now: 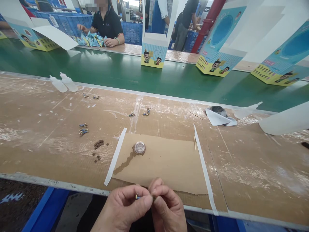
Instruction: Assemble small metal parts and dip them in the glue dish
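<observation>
Both hands meet at six o'clock, the left hand (125,211) and right hand (167,209) pinching one tiny figure piece (137,196) between fingertips, close for fine work. The glue dish (139,147) sits at twelve o'clock of them, within easy reach.

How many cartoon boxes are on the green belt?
4: far-left box, middle box, right box, far-right box, partly cut off. More may sit outside view.
</observation>
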Demonstrator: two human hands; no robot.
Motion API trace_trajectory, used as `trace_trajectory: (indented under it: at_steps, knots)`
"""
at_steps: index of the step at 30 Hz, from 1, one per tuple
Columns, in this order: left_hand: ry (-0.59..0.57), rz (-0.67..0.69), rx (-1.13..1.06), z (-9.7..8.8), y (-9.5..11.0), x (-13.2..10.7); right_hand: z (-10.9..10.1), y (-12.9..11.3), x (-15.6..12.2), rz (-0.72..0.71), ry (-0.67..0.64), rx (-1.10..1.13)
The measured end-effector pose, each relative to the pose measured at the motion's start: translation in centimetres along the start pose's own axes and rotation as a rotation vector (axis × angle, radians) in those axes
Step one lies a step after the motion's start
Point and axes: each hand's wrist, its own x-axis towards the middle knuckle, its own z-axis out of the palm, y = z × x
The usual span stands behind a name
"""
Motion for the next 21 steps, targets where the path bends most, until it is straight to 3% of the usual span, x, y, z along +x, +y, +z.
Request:
trace_trajectory:
  at_steps: [21]
  knots:
    - [-0.016, 0.018, 0.051, 0.36, 0.52, -0.25, -0.28, 0.89, 0.05, -0.022, -0.026, 0.099]
